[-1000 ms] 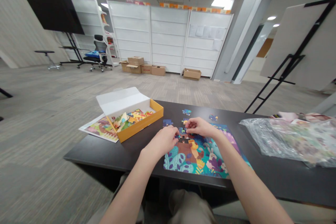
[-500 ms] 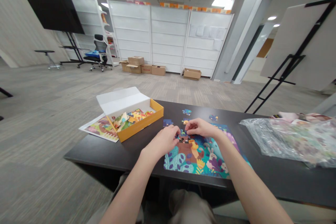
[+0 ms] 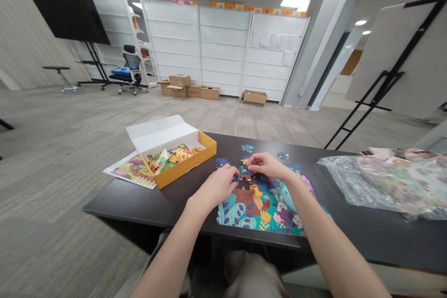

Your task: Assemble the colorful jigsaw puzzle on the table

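A partly assembled jigsaw puzzle (image 3: 244,207) with animals and plants lies on the black table, with a gap showing in its upper left part. Just above that gap is a brown and dark-blue puzzle piece (image 3: 245,173). My left hand (image 3: 220,183) has its curled fingertips at the left side of this piece. From the right, my right hand (image 3: 266,166) reaches over the puzzle, thumb and finger closed at the piece's upper right edge. Its fingers partly hide another loose piece (image 3: 245,160) behind. More loose pieces, one blue-green (image 3: 247,148) and one dark blue (image 3: 222,162), lie beyond the puzzle.
An open yellow box (image 3: 186,166) with several puzzle pieces stands on the left, beside a printed picture sheet (image 3: 131,172). Another loose piece (image 3: 282,155) lies at the back. A clear plastic bag (image 3: 380,186) covers the right side of the black table (image 3: 167,207).
My right hand has shifted slightly up and away from the gap. The piece between the hands sits a little farther back, and more of the gap shows. My left hand has barely moved.
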A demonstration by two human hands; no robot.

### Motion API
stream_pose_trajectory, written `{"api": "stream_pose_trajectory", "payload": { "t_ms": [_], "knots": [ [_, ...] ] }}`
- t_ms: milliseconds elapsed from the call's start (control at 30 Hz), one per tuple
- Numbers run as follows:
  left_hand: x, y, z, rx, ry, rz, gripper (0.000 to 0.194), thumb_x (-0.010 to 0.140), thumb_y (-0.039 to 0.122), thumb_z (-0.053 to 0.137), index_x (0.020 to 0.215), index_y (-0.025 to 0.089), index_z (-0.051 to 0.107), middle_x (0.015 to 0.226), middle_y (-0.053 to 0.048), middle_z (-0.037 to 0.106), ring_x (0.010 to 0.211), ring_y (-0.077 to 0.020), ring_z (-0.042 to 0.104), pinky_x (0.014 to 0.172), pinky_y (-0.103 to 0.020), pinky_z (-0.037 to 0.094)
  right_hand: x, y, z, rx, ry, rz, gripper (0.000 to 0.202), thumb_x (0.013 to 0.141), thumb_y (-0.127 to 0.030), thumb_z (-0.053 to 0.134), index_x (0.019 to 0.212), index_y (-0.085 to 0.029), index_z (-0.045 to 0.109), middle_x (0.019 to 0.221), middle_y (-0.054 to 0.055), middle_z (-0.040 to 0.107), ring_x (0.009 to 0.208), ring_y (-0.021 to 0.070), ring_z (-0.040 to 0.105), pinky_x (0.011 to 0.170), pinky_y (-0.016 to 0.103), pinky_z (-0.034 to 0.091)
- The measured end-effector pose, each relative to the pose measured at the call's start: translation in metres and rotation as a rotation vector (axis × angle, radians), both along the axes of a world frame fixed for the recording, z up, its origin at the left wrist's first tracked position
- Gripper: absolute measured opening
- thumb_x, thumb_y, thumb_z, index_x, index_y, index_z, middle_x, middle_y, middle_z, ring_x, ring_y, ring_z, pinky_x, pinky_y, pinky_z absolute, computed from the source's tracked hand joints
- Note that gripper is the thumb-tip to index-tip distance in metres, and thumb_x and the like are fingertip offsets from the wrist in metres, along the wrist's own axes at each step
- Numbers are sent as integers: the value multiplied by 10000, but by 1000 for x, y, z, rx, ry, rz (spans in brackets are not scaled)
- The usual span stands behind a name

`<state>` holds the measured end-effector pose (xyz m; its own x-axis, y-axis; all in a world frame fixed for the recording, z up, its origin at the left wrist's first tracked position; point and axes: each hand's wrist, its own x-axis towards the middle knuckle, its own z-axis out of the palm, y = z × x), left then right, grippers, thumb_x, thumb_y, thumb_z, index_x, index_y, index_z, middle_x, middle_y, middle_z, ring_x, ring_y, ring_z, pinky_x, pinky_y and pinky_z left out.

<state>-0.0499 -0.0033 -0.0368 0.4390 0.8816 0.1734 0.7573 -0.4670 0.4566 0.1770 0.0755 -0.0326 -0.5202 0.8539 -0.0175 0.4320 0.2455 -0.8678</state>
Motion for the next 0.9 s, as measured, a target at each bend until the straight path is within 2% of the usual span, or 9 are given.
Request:
{"api": "stream_pose_trajectory", "payload": {
  "t_ms": [133, 333, 900],
  "knots": [
    [2, -1, 1, -5, 17, 1, 275, 888, 176, 579, 1152, 200, 651, 1169, -82, 661, 1077, -229, 651, 1002, -350, 493, 0, 4, -7, 46, -41, -34, 311, 692, -460, 765, 779, -183, 654, 704, 6, 666, 663, 149, 610, 676, 297, 499],
    [5, -2, 4, -15, 58, 11, 257, 900, 199, 577, 1139, 195, 672, 1160, -95, 666, 1090, -238, 660, 1003, -352, 494, -4, 5, -15, 142, -90, -45, 174, 744, -351, 705, 784, -189, 657, 701, 13, 681, 657, 153, 622, 657, 280, 505],
    [7, -3, 4, 6, 135, 57, 238, 906, 241, 569, 1110, 160, 662, 1137, -114, 665, 1040, -256, 671, 942, -356, 514, -9, -1, -7, 357, -288, -98, 58, 809, -235, 671, 793, -198, 713, 755, 24, 730, 657, 148, 616, 654, 264, 463]
  ]
}}
